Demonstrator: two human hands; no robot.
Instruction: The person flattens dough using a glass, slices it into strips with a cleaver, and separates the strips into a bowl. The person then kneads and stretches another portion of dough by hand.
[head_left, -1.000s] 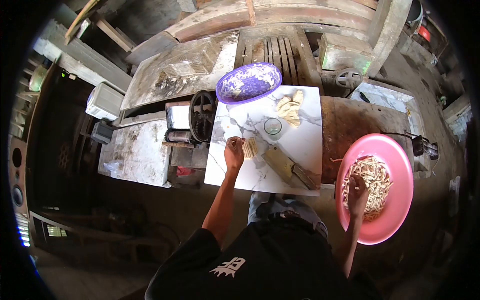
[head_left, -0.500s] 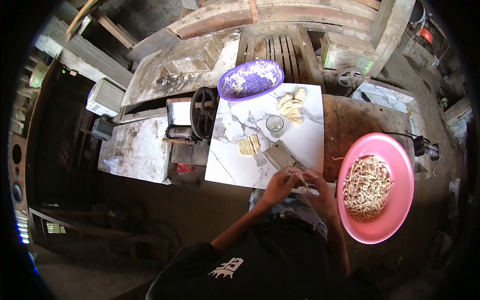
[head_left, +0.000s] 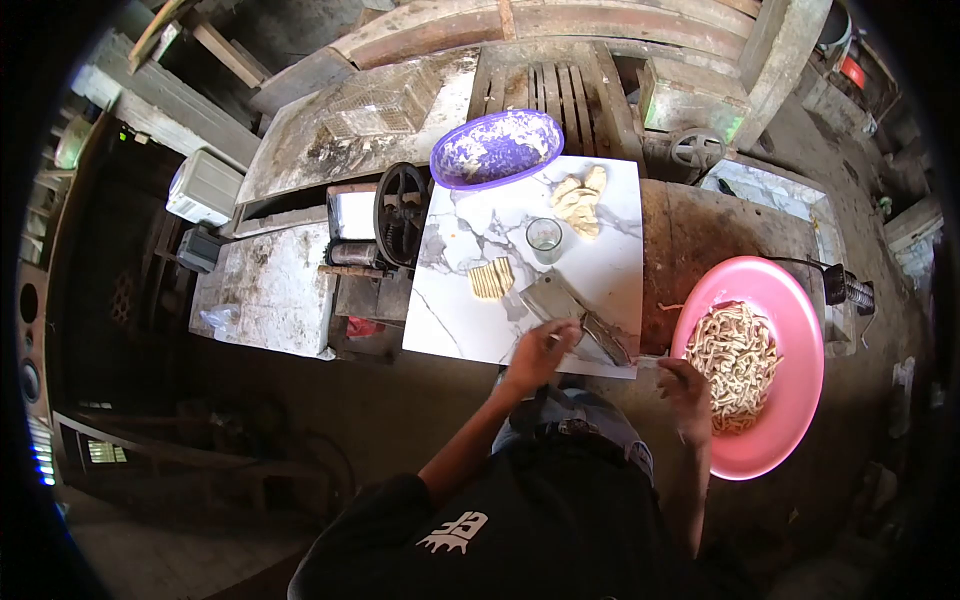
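My right hand (head_left: 685, 395) is beside the left rim of the pink basin (head_left: 697, 445), its fingers pinched on a thin pale dough strand (head_left: 648, 359). Inside the basin lies a heap of twisted dough strands (head_left: 735, 365). My left hand (head_left: 541, 355) hovers over the front edge of the marble-patterned board (head_left: 455, 335), its fingers partly curled and apart, with nothing visible in them. Near its fingertips lie a flat grey metal blade (head_left: 550, 297) and a dark-handled knife (head_left: 606, 338). A row of cut dough strips (head_left: 490, 280) is to the left of the blade.
A drinking glass (head_left: 544, 240) and a folded lump of dough (head_left: 578, 203) are on the board. At its back edge rests a purple basin (head_left: 480, 183) smeared with dough. A machine with a dark handwheel (head_left: 402, 215) stands close on the left.
My hands have parted from working together on the strand. The right has moved right to the pink basin with the strand; the left has shifted slightly left and up over the board.
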